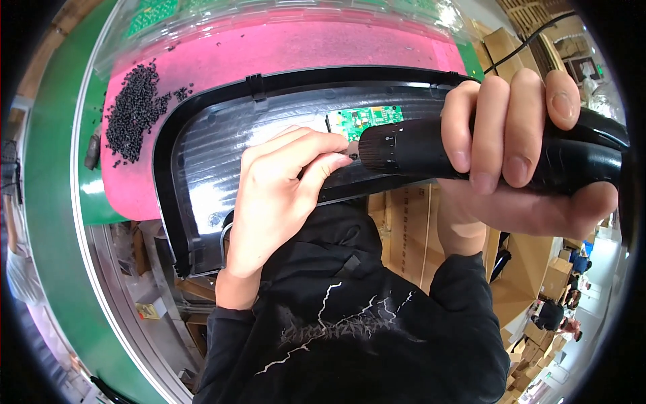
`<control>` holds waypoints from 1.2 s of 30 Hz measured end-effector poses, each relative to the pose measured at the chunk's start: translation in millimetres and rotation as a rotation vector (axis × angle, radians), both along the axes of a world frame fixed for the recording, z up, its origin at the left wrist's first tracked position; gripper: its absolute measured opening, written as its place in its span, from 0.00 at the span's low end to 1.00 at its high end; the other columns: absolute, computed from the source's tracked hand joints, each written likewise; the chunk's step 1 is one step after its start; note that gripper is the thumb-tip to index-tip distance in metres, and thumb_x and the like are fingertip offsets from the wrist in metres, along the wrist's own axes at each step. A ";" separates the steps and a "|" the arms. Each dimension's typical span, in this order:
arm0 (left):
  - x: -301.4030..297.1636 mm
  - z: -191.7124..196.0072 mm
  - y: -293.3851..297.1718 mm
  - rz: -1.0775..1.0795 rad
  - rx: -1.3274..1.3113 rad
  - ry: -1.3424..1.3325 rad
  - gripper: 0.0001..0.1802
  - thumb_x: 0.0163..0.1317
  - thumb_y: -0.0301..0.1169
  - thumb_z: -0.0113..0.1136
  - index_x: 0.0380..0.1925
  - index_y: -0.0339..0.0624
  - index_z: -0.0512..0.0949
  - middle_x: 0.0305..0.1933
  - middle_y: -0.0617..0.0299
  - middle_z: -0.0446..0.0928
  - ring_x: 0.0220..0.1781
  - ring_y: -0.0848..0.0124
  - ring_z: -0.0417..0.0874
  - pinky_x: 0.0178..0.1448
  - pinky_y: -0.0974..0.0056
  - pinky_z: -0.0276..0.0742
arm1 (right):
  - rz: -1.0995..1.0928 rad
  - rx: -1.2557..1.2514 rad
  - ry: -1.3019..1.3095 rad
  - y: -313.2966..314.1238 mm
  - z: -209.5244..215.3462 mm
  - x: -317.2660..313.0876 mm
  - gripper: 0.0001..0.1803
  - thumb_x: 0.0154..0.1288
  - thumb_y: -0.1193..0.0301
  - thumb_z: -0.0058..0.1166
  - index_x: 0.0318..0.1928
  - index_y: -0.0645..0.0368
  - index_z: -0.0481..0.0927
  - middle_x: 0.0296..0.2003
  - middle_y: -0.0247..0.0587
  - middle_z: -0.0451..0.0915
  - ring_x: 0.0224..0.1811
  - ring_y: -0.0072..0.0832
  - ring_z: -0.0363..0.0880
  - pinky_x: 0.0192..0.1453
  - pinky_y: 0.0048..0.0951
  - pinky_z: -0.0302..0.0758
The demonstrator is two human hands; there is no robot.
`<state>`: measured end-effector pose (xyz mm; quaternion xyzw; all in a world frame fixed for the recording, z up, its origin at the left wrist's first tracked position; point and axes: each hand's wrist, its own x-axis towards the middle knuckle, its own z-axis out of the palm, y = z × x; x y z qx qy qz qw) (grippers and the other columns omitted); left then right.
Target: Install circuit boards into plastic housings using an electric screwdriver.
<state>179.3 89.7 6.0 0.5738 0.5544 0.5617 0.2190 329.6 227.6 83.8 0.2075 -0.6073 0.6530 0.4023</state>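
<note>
My right hand is wrapped round a black electric screwdriver that points left, with a marked ring near its nose. Just off that nose, my left hand pinches a small black screw between thumb and forefinger. Beneath both hands lies a large black plastic housing with a raised rim and a shiny, ribbed inside. A green circuit board sits in it, partly hidden behind the screwdriver and my left fingers.
On the pink mat, a heap of small black screws lies left of the housing. A dark stubby object rests at the mat's left edge. Clear plastic trays line the back. Cardboard boxes stand below and to the right; people are farther off.
</note>
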 end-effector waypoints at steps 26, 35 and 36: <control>4.7 -12.0 1.9 0.160 -0.144 0.170 0.07 0.59 0.22 0.62 0.38 0.32 0.79 0.30 0.47 0.80 0.37 0.50 0.82 0.45 0.53 0.76 | -0.413 -0.133 -0.297 10.6 -27.9 -36.6 0.27 0.68 0.44 0.46 0.43 0.58 0.71 0.21 0.30 0.69 0.17 0.20 0.64 0.29 0.26 0.65; 3.2 -4.6 0.8 0.155 -0.252 0.185 0.07 0.67 0.24 0.57 0.32 0.32 0.78 0.22 0.52 0.78 0.26 0.58 0.82 0.34 0.58 0.75 | -0.444 -0.139 -0.356 5.5 -30.1 -42.9 0.28 0.69 0.44 0.47 0.44 0.61 0.70 0.22 0.30 0.69 0.18 0.19 0.64 0.30 0.25 0.66; 3.6 -4.7 0.5 0.174 -0.241 0.181 0.06 0.66 0.24 0.58 0.32 0.32 0.78 0.23 0.51 0.77 0.26 0.58 0.82 0.34 0.58 0.74 | -0.452 -0.108 -0.360 2.0 -26.2 -42.1 0.29 0.68 0.44 0.47 0.44 0.61 0.70 0.22 0.30 0.69 0.19 0.19 0.65 0.30 0.25 0.66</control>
